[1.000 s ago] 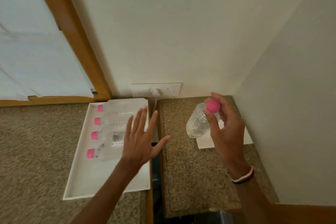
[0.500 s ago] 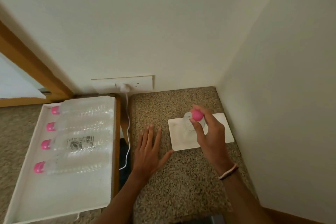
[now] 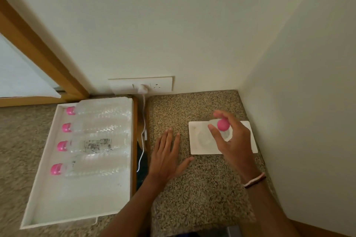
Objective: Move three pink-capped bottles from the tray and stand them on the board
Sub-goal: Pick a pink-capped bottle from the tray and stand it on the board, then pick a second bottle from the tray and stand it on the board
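Note:
A clear bottle with a pink cap (image 3: 223, 124) stands upright on the small white board (image 3: 200, 147) on the right-hand granite counter. My right hand (image 3: 232, 141) is over it, fingers spread around the cap and neck; whether they still touch is unclear. Flat on the counter just left of the board rests my left hand (image 3: 166, 157), fingers apart and empty. Several more pink-capped bottles (image 3: 92, 145) lie on their sides in the white tray (image 3: 81, 206) at the left, caps pointing left.
Walls close the counter in behind and on the right. A wall socket (image 3: 141, 85) has a white cable (image 3: 143, 136) hanging into the dark gap between tray and counter. A wooden window frame (image 3: 44, 57) runs up at the left.
My right hand carried the bottle down onto the board and stood it upright; its fingers have loosened around the cap. My left hand moved from above the tray onto the counter.

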A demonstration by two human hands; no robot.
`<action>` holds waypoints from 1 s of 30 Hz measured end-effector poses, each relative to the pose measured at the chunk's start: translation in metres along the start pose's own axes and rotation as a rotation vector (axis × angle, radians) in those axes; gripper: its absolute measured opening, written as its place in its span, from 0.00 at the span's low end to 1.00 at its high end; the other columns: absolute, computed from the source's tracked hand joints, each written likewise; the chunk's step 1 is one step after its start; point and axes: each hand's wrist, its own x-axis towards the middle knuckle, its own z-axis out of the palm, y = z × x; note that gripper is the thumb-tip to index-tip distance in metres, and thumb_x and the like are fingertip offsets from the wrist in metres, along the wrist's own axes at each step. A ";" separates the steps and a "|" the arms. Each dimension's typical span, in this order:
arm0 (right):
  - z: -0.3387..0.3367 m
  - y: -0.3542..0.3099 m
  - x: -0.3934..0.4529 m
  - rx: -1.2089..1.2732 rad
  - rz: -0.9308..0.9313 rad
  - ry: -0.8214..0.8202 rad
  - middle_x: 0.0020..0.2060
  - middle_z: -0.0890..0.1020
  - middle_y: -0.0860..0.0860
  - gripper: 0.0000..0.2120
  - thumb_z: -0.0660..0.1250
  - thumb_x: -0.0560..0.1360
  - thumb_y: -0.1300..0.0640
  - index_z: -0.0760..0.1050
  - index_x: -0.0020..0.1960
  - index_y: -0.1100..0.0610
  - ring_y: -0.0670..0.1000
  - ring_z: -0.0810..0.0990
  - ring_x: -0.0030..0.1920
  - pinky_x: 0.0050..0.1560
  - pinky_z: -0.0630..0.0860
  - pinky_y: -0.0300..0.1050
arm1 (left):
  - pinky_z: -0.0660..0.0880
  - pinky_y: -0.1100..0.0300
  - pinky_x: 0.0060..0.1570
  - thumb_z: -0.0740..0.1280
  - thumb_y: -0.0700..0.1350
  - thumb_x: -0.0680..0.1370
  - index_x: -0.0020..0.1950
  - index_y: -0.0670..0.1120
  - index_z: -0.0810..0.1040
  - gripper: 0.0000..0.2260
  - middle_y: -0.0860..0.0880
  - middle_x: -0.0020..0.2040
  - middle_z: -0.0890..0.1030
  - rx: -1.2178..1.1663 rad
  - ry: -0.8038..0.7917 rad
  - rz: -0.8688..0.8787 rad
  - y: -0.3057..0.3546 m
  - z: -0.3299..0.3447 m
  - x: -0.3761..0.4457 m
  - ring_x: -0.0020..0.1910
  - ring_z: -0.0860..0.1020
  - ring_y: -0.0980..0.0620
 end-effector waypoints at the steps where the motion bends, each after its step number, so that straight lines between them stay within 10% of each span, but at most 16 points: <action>1: -0.002 -0.004 0.000 -0.012 0.009 0.013 0.59 0.83 0.46 0.19 0.76 0.76 0.55 0.77 0.64 0.54 0.42 0.81 0.59 0.61 0.74 0.30 | 0.66 0.38 0.73 0.54 0.74 0.76 0.78 0.43 0.61 0.43 0.36 0.79 0.61 0.003 0.025 0.016 -0.001 -0.008 0.000 0.79 0.60 0.39; 6: 0.006 -0.047 -0.001 -0.083 -0.062 0.226 0.59 0.79 0.46 0.21 0.76 0.74 0.52 0.77 0.63 0.57 0.45 0.77 0.59 0.59 0.67 0.23 | 0.63 0.40 0.76 0.55 0.73 0.76 0.80 0.44 0.59 0.42 0.38 0.81 0.58 -0.018 0.159 0.045 -0.027 -0.062 -0.017 0.80 0.56 0.41; 12: 0.058 -0.121 -0.012 -0.073 -0.202 0.355 0.56 0.83 0.57 0.11 0.71 0.79 0.59 0.78 0.59 0.62 0.54 0.79 0.60 0.63 0.73 0.40 | 0.59 0.41 0.78 0.56 0.72 0.77 0.80 0.44 0.57 0.42 0.39 0.81 0.56 -0.045 0.311 0.059 -0.083 -0.121 -0.063 0.81 0.52 0.42; 17: 0.132 -0.176 -0.040 -0.041 -0.244 0.157 0.53 0.83 0.57 0.08 0.67 0.80 0.63 0.80 0.58 0.63 0.55 0.81 0.55 0.59 0.75 0.43 | 0.59 0.42 0.78 0.56 0.71 0.77 0.80 0.45 0.58 0.40 0.39 0.81 0.57 0.007 0.380 -0.023 -0.158 -0.156 -0.112 0.81 0.55 0.41; 24: 0.269 -0.225 -0.095 -0.101 -0.245 -0.515 0.57 0.84 0.53 0.15 0.71 0.77 0.60 0.80 0.63 0.57 0.55 0.81 0.59 0.62 0.77 0.51 | 0.62 0.39 0.75 0.52 0.72 0.77 0.79 0.42 0.59 0.42 0.37 0.79 0.61 0.072 0.298 -0.184 -0.271 -0.156 -0.186 0.78 0.60 0.38; 30: 0.325 -0.228 -0.110 -0.553 -0.329 -0.483 0.42 0.86 0.50 0.13 0.74 0.70 0.65 0.83 0.51 0.53 0.56 0.83 0.51 0.59 0.74 0.55 | 0.60 0.38 0.76 0.51 0.73 0.76 0.79 0.46 0.62 0.40 0.39 0.79 0.63 0.059 0.168 -0.263 -0.325 -0.141 -0.226 0.78 0.62 0.39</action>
